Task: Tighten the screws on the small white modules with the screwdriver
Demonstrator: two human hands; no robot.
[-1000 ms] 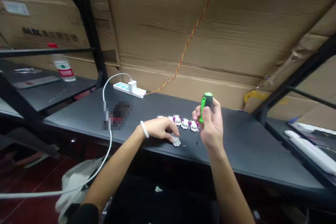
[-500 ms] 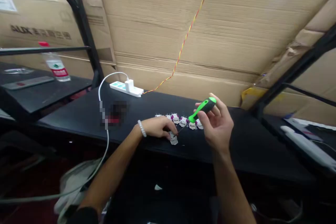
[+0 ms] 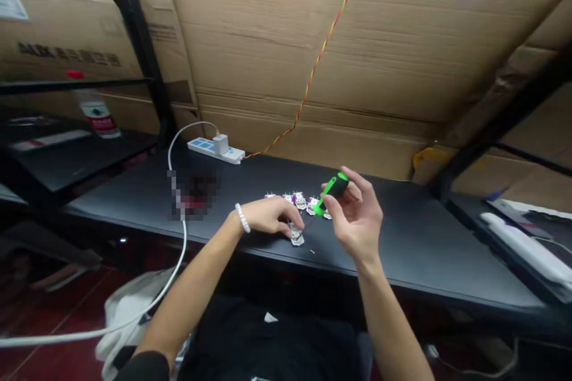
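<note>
My left hand [image 3: 270,216], a white bead bracelet on its wrist, lies on the black table [image 3: 420,244] with its fingers pinched on a small white part [image 3: 296,236]. My right hand [image 3: 355,217] grips a screwdriver with a green and black handle [image 3: 329,192], tilted down to the left so its thin shaft runs to the white part. Just behind both hands a row of several small white and magenta parts [image 3: 298,199] lies on the table.
A white power strip [image 3: 217,150] with a charger and white cable sits at the back left, beside a red-yellow twisted wire [image 3: 313,74] running up the cardboard wall. A bottle [image 3: 96,110] stands on the left shelf. White objects [image 3: 521,241] lie on the right shelf.
My right hand has tipped the screwdriver from upright to slanting and lowered its tip to the white part under my left fingers. My left hand has stayed put.
</note>
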